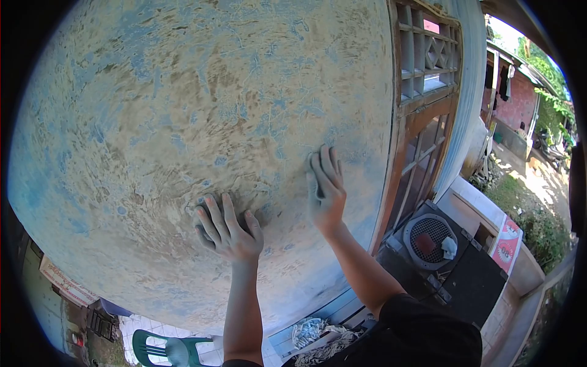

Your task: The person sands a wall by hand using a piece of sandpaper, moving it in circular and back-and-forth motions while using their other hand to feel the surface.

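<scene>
Closest to my eyes was the black sleeve [428, 333] of my right arm, at five o'clock. Both hands lay on the one wall [153, 110], its blue paint worn to brown. My left hand [227, 231] was spread flat against it, fingers wide and pointing to twelve, gripping nothing. My right hand [327, 191] sat higher, at two o'clock from the left and near it. Its fingers were together and pressed to the surface, with something small and dark under them, though I could not tell whether I held it. The wall stretched from both sets of fingertips towards twelve. At three o'clock stood one wooden door [422, 153], below it one round grille [430, 238], and at seven o'clock one green chair [153, 348].
</scene>
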A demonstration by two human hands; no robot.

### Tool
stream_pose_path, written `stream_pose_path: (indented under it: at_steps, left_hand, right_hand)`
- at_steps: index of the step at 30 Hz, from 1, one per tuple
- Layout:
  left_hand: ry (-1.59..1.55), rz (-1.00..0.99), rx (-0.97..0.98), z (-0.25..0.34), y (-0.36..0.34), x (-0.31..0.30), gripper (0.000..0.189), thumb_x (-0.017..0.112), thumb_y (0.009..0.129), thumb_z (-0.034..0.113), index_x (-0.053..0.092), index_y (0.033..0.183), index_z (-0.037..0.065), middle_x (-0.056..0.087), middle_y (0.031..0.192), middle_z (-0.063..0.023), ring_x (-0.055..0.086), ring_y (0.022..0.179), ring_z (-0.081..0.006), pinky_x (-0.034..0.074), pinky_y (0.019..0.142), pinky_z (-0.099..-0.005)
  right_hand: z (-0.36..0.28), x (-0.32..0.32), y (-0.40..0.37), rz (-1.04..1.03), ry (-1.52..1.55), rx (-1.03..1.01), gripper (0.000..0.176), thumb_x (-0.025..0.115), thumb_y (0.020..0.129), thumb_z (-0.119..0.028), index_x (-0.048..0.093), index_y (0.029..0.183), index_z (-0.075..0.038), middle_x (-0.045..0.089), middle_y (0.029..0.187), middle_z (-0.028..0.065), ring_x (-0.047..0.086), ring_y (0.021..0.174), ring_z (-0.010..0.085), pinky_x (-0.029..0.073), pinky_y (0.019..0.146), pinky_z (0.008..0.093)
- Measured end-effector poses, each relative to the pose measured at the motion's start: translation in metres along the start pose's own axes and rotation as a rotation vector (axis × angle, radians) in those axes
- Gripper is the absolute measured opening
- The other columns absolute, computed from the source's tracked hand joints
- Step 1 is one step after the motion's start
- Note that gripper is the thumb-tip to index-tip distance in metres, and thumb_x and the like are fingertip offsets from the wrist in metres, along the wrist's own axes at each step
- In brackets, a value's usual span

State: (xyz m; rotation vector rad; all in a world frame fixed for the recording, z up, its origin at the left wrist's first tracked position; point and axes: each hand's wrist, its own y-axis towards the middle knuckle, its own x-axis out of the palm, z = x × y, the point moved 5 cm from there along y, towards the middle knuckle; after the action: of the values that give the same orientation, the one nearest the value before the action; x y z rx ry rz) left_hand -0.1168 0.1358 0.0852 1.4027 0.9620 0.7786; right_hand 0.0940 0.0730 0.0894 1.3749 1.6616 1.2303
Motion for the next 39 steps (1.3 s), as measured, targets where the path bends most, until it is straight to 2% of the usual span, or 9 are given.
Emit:
stream_pose_path:
  at_steps: [6,13,20,25,27,31,33,36,39]
  left_hand:
    - [-0.017,-0.021,-0.007,0.000,0.002,-0.002,0.057,0.045,0.110,0.043,0.055,0.154,0.008,0.046,0.166,-0.0165,0.033,0.158,-0.0379,0.019,0.126,-0.0521]
    - [0.007,-0.032,0.029,0.003,0.003,-0.001,0.057,0.045,0.110,0.042,0.054,0.155,0.007,0.044,0.167,-0.0168,0.033,0.158,-0.0381,0.018,0.125,-0.0533]
    - [-0.082,-0.119,0.074,0.017,0.011,-0.001,0.058,0.049,0.108,0.037,0.049,0.159,0.010,0.042,0.169,-0.0145,0.030,0.159,-0.0381,0.013,0.126,-0.0570]
    - [-0.030,-0.133,0.166,0.027,0.016,0.008,0.057,0.050,0.107,0.038,0.052,0.158,0.014,0.043,0.169,-0.0107,0.033,0.158,-0.0366,0.013,0.127,-0.0576]
    - [-0.009,-0.172,0.275,0.043,0.018,0.013,0.056,0.051,0.106,0.039,0.053,0.158,0.018,0.044,0.169,-0.0066,0.035,0.158,-0.0329,0.012,0.128,-0.0571]
    - [-0.030,-0.213,0.376,0.078,0.037,0.018,0.055,0.053,0.104,0.039,0.054,0.157,0.024,0.045,0.168,-0.0012,0.037,0.157,-0.0282,0.013,0.129,-0.0568]
    - [-0.056,-0.218,0.383,0.090,0.049,0.022,0.057,0.057,0.100,0.037,0.055,0.157,0.029,0.046,0.168,0.0029,0.037,0.157,-0.0240,0.016,0.128,-0.0562]
    - [-0.029,-0.274,0.477,0.103,0.069,0.023,0.056,0.056,0.099,0.038,0.055,0.155,0.037,0.046,0.166,0.0116,0.040,0.155,-0.0150,0.012,0.131,-0.0532]
    - [0.023,-0.288,0.512,0.112,0.070,0.029,0.056,0.054,0.100,0.038,0.053,0.156,0.039,0.044,0.167,0.0135,0.041,0.154,-0.0117,0.013,0.131,-0.0505]
  right_hand:
    - [-0.047,0.019,-0.044,-0.448,0.079,-0.364,0.048,0.073,0.089,-0.005,0.072,0.137,-0.012,0.060,0.155,0.0092,0.047,0.151,0.0337,0.042,0.123,0.0491]
    - [0.038,0.005,0.004,0.235,-0.025,0.145,0.042,0.063,0.102,-0.004,0.065,0.144,-0.003,0.054,0.159,0.0150,0.045,0.151,0.0391,0.034,0.124,0.0547]
    - [-0.011,0.011,-0.073,-0.263,0.069,-0.176,0.051,0.066,0.094,-0.002,0.065,0.145,-0.004,0.053,0.160,0.0149,0.043,0.153,0.0393,0.036,0.123,0.0544]
    - [0.084,-0.016,-0.026,0.026,-0.103,-0.022,0.046,0.062,0.096,0.002,0.066,0.142,0.002,0.055,0.157,0.0204,0.043,0.152,0.0407,0.036,0.123,0.0532]
    - [0.102,-0.021,-0.004,0.275,0.042,0.333,0.045,0.064,0.097,-0.001,0.067,0.142,-0.002,0.055,0.158,0.0176,0.043,0.153,0.0394,0.034,0.124,0.0538]
    - [0.059,-0.015,-0.014,0.272,0.061,0.209,0.040,0.063,0.102,-0.006,0.066,0.141,0.000,0.055,0.157,0.0197,0.042,0.153,0.0400,0.032,0.125,0.0543]
    - [0.047,-0.005,-0.040,-0.060,0.052,0.042,0.041,0.065,0.103,-0.009,0.065,0.141,0.004,0.054,0.157,0.0227,0.041,0.153,0.0409,0.031,0.125,0.0551]
    - [0.108,-0.032,-0.056,-0.084,-0.106,0.007,0.040,0.063,0.105,-0.013,0.064,0.140,0.008,0.054,0.155,0.0250,0.042,0.152,0.0421,0.032,0.125,0.0544]
    - [0.163,-0.051,-0.021,0.135,-0.077,0.249,0.041,0.059,0.108,-0.014,0.063,0.141,0.009,0.055,0.154,0.0264,0.042,0.152,0.0422,0.034,0.124,0.0531]
